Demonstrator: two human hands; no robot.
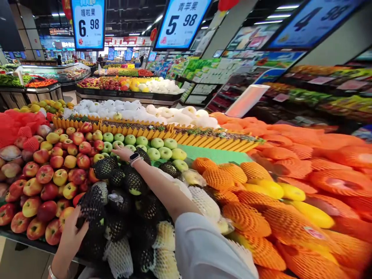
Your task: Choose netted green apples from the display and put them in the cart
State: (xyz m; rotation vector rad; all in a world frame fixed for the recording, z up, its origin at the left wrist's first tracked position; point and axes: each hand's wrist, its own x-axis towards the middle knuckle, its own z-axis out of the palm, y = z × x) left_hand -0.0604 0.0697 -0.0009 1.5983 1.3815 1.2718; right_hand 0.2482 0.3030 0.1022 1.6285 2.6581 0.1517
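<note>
My left hand [71, 230] is at the lower left, curled around the near side of a fruit in black foam netting [94, 199]. Its thumb shows below the fruit, while some fingertips are hidden behind the netting. My right arm stretches across the display, and my right hand [122, 152], with a watch at the wrist, lies palm down with fingers extended on the green apples [130, 139]. More black-netted fruits [135, 182] sit between my hands. Red and yellow apples [59, 162] fill the area to the left of both hands.
Orange-netted fruits [247, 217] and yellow melons [270, 188] lie to the right. A yellow slatted divider [162, 131] runs behind the apples, with white-wrapped fruit [107, 108] beyond it. A plastic-bag roll [247, 100] stands at the back right. Price screens [181, 25] hang overhead.
</note>
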